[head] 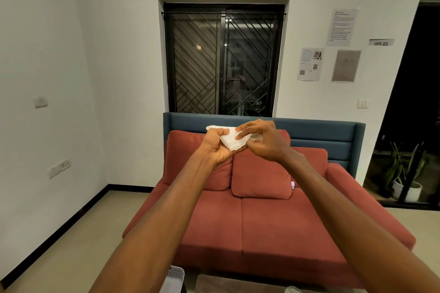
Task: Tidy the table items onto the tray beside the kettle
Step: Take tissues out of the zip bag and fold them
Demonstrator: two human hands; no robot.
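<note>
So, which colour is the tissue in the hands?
White tissue, seen in the head view.

Warm indoor light (wide-angle edge distortion)

two hands (217, 147), one tissue (232, 141), one sofa (262, 233)

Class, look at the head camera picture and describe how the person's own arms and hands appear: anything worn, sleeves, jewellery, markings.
Both forearms are bare along all that shows, with no sleeve in view. The left hand and the right hand wear no gloves. No watch, bracelet or band shows at either wrist, and no ring can be made out on the fingers that show. No tattoos, markings or bandages show on either arm.
</note>
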